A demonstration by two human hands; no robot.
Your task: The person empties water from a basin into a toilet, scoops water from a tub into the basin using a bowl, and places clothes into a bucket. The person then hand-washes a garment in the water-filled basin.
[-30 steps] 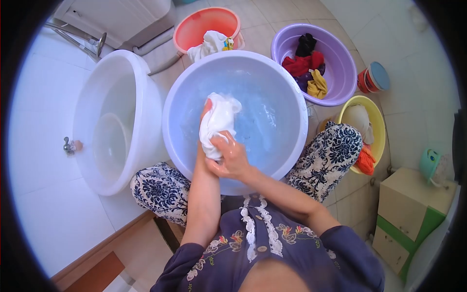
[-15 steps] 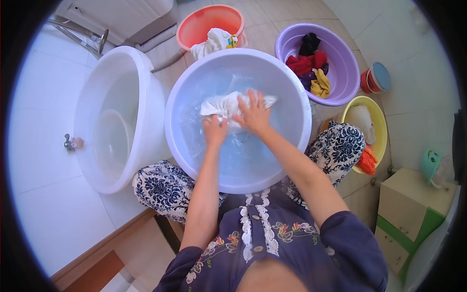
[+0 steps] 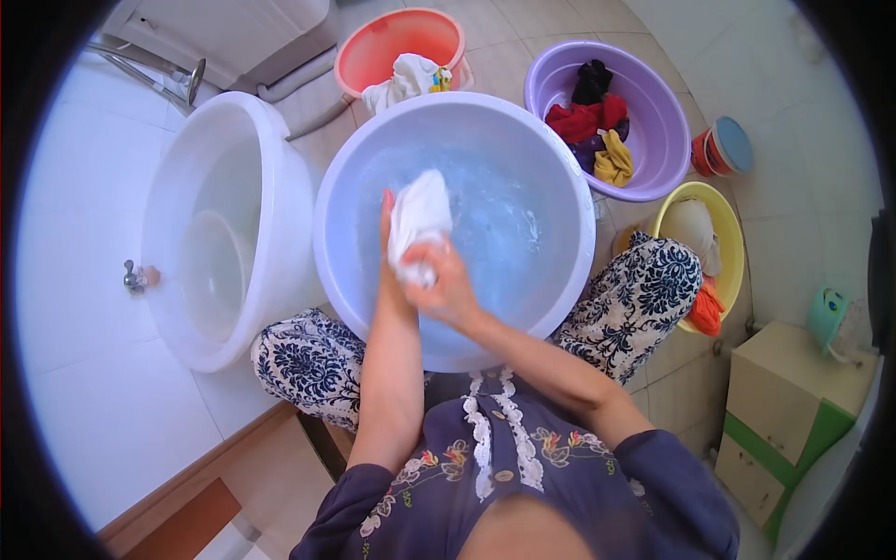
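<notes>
A wet white cloth (image 3: 421, 213), bunched lengthwise, is held above the water in the large pale basin (image 3: 588, 210) between my knees. My right hand (image 3: 441, 283) grips the lower end of the cloth with its fingers curled round it. My left hand (image 3: 385, 233) is on the cloth's left side and underneath, holding it; the cloth covers most of its fingers. Bluish water (image 3: 495, 271) with ripples fills the bottom of the basin.
To the left stands a big white tub (image 3: 271, 233) with water inside, below a wall tap (image 3: 138, 276). A red bucket (image 3: 411, 28), a purple basin (image 3: 667, 140) of dark, red and yellow clothes, and a yellow basin (image 3: 735, 252) surround the far and right sides. A small cabinet (image 3: 775, 392) stands right.
The white cloth was spread low in the water under both hands. Now it is lifted, bunched and turned upright toward the basin's left, with my right hand closed on its lower end.
</notes>
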